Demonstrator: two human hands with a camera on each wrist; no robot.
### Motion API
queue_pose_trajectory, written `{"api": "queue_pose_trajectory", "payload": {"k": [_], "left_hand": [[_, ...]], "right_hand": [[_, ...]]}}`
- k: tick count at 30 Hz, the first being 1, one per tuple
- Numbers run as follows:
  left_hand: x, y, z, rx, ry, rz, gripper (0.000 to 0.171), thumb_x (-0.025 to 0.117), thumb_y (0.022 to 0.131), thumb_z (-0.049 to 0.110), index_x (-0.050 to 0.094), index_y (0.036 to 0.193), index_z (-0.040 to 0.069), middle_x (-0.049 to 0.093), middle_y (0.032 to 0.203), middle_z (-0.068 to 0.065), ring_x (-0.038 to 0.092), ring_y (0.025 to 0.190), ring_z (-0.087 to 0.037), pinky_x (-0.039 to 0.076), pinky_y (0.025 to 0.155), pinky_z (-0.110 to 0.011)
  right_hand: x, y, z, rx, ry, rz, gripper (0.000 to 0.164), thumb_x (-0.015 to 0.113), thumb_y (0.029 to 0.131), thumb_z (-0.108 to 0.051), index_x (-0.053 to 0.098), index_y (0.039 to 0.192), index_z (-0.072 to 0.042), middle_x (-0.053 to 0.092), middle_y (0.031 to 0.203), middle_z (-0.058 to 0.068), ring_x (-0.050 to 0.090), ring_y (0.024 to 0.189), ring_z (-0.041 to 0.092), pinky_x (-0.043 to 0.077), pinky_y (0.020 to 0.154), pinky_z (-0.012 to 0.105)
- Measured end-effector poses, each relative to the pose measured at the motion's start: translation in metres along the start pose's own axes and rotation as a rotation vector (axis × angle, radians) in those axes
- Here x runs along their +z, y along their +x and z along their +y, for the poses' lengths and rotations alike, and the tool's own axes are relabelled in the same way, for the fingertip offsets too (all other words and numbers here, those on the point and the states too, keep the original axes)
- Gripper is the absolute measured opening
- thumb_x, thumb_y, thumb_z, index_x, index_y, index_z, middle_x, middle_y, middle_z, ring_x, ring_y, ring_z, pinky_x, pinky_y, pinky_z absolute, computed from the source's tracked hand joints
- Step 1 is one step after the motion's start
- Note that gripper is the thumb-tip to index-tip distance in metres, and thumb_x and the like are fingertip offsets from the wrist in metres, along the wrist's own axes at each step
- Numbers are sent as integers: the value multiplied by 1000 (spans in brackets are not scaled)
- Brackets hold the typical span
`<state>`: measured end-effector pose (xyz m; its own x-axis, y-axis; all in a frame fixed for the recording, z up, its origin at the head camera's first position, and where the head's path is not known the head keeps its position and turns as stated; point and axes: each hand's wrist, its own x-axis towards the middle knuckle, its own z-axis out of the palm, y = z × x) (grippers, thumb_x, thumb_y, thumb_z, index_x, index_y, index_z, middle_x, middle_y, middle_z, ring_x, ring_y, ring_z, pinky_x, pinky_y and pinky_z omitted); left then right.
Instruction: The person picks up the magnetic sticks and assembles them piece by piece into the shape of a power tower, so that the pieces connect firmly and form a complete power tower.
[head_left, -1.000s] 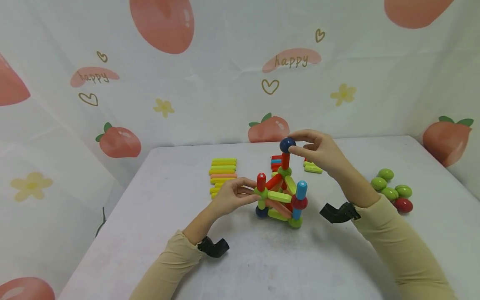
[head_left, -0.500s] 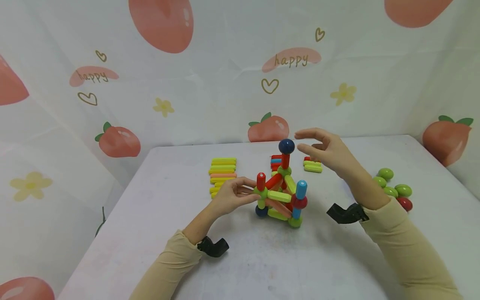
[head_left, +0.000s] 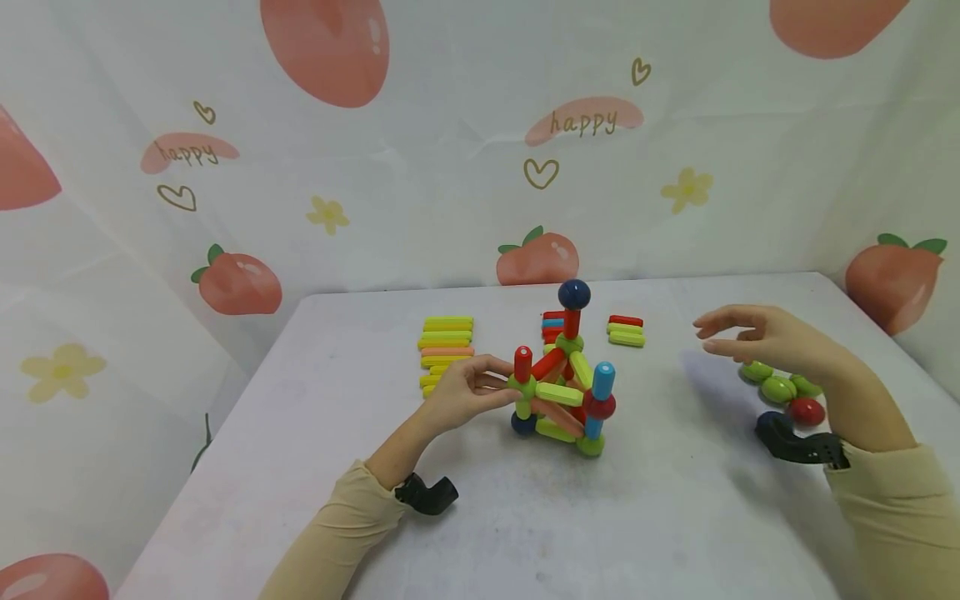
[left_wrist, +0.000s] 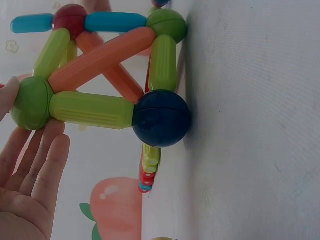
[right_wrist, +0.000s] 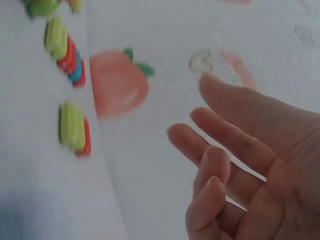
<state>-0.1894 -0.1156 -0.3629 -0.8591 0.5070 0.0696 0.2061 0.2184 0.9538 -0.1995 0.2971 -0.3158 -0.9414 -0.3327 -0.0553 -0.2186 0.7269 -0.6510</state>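
A frame of coloured rods and balls stands on the white table, left of the right arm in the head view. My left hand [head_left: 468,390] pinches its upper left green ball [left_wrist: 32,102] between thumb and fingers. Upright on that ball is a short red rod [head_left: 522,363]. A navy ball [head_left: 574,294] tops a taller red rod [head_left: 572,322] at the back, and a blue rod [head_left: 603,379] rises from the red ball [head_left: 598,406] at the front right. My right hand [head_left: 780,337] holds nothing, its fingers loosely bent, raised near loose green balls [head_left: 778,389].
Yellow, lime and orange rods [head_left: 447,340] lie in a column behind the left hand. Red and lime rods [head_left: 626,330] lie behind the frame to the right. A loose red ball [head_left: 807,412] sits beside the green ones. A printed cloth [head_left: 450,208] hangs behind the table.
The right hand has let go of the navy ball, which stays on top of the red rod, and has moved right towards the loose balls. The left hand keeps its place.
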Motion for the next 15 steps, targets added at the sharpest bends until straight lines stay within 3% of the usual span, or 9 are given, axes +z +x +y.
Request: {"api": "queue_pose_trajectory", "payload": {"k": [7, 9, 15], "left_hand": [[0, 0, -1, 22, 4, -3, 35, 68, 83, 7, 58, 115, -4, 62, 114, -23, 67, 98, -25, 56, 83, -28], [0, 0, -1, 22, 6, -2, 35, 69, 83, 8, 59, 115, -3, 62, 114, -22, 67, 98, -24, 56, 83, -28], [0, 0, -1, 15, 20, 1, 36, 69, 83, 11, 59, 115, -2, 63, 115, -20, 67, 98, -24, 56, 84, -29]], "right_hand": [[-11, -23, 48, -57, -95, -123, 31, 66, 86, -18, 61, 116, -11, 67, 102, -15, 56, 91, -11, 47, 70, 15], [-13, -28, 58, -43, -103, -188, 29, 65, 86, -19, 62, 115, -12, 65, 103, -19, 52, 92, -12, 45, 69, 14], [-11, -32, 75, -35, 72, -417, 30, 61, 88, -10, 58, 116, 0, 57, 103, -32, 54, 79, -6, 50, 59, 21]]}}
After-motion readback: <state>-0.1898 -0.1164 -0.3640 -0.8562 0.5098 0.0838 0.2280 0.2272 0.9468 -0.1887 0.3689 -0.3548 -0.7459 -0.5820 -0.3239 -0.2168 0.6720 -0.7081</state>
